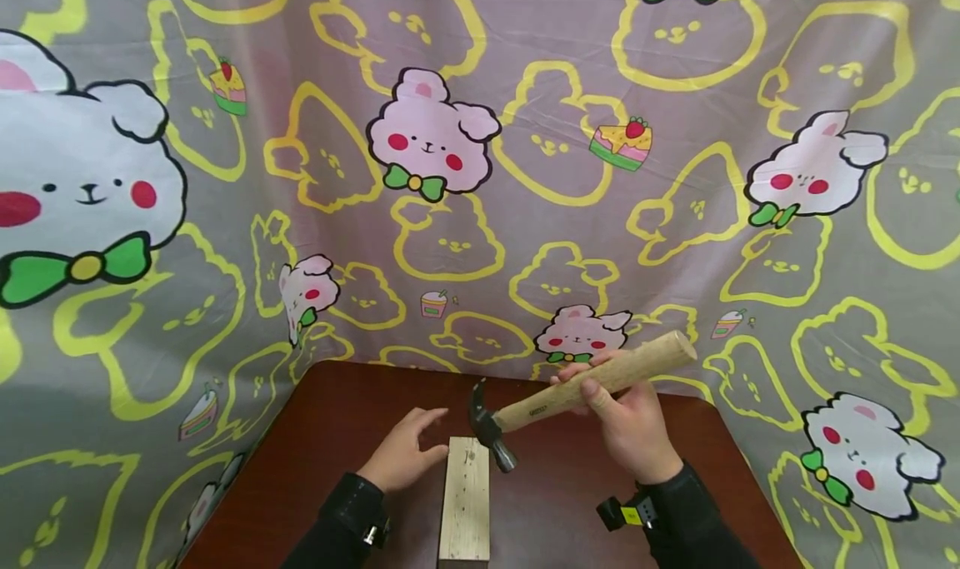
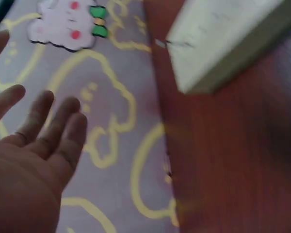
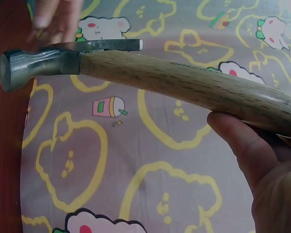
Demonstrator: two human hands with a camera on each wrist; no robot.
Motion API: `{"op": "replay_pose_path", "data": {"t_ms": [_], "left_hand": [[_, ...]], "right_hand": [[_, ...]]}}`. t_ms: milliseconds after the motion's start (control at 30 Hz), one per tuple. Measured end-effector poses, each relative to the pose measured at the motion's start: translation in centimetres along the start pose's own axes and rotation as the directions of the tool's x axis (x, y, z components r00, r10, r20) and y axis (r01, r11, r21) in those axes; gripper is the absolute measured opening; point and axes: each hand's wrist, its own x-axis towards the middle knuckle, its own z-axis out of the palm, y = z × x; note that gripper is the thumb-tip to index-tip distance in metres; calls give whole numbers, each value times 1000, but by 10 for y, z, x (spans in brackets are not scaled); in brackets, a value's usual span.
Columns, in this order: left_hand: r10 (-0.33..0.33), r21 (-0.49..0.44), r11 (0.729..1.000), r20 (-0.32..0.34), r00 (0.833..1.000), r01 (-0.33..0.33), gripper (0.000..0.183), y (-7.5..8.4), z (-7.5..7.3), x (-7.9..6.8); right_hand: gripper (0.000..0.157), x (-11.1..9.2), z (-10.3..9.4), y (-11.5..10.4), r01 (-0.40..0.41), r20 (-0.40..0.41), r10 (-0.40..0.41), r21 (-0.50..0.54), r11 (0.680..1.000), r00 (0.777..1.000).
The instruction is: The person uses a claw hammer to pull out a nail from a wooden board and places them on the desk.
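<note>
My right hand point(image 1: 637, 427) grips a claw hammer point(image 1: 592, 386) by its pale wooden handle, thumb along the near side. The dark metal head hangs over the far end of a wooden block point(image 1: 465, 502), apart from it. In the right wrist view the hammer head point(image 3: 39, 65) points left and the thumb point(image 3: 242, 145) presses under the handle. My left hand point(image 1: 405, 452) is beside the block's far end, fingers spread and holding nothing. The left wrist view shows its palm point(image 2: 29, 179) and loosely bent fingers. Something thin, blurred, shows at the block's end point(image 2: 194, 53).
The block lies lengthwise on a dark red-brown table point(image 1: 352, 402). A grey-pink curtain point(image 1: 525, 219) printed with yellow outlines and white cartoon rabbits hangs behind the table and along both sides. Dark sleeves and wrist straps point(image 1: 630, 512) cover both wrists.
</note>
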Motion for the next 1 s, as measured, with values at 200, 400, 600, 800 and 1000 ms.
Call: {"op": "replay_pose_path", "data": {"t_ms": [200,400,600,800,1000], "left_hand": [[-77,87,994,118,990,67,68,-25,10,-1],[-113,208,976,275,955,56,82,-45,29,-13],[-182,214,970,339,923,113,83,-56,49,-27],[-163,247,966,345,924,78,77,-64,61,-30],[-111,277,961,317,942,20,76,-69,72,-31]], "right_hand": [[22,3,-6,-2,23,-28,-24,-44,999,999],[21,1,-6,0,5,-42,-6,-13,1000,999],[22,-2,-6,3,-16,-59,12,-69,997,998],[22,-4,-6,7,-19,-64,13,-93,995,998],[21,-3,-2,12,-50,-42,46,-107,993,998]]}}
